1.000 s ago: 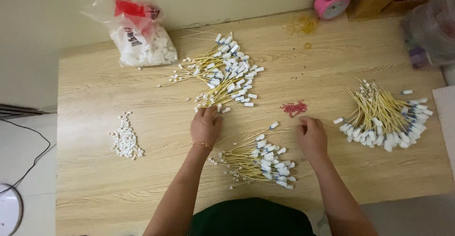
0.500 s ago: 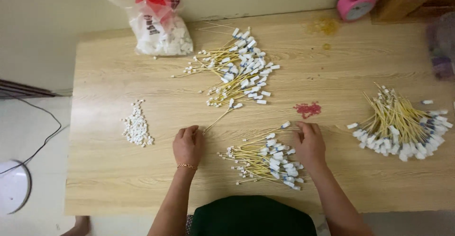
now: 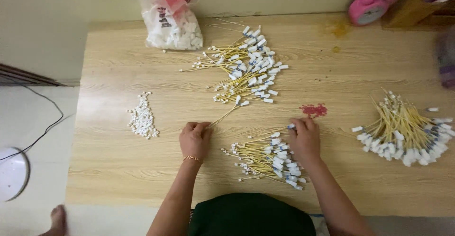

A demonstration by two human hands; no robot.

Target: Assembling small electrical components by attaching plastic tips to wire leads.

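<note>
On a pale wooden desk (image 3: 118, 169) against a cream wall, the left hand (image 3: 195, 139) pinches the end of a single yellow wire (image 3: 226, 114) near the front edge. The right hand (image 3: 304, 138) rests curled, fingertips on the desk, grasping nothing visible, touching the near bundle of yellow wires (image 3: 265, 160). A white tiled floor (image 3: 28, 122) lies off the left edge.

Both forearms are bare, with no sleeves reaching them. The left hand (image 3: 195, 140) wears a thin gold-coloured bracelet (image 3: 192, 158) of small beads at the wrist. The right hand (image 3: 304, 138) wears nothing. A dark green garment (image 3: 251, 216) covers the lap, and one bare foot (image 3: 58, 218) shows at the lower left
</note>
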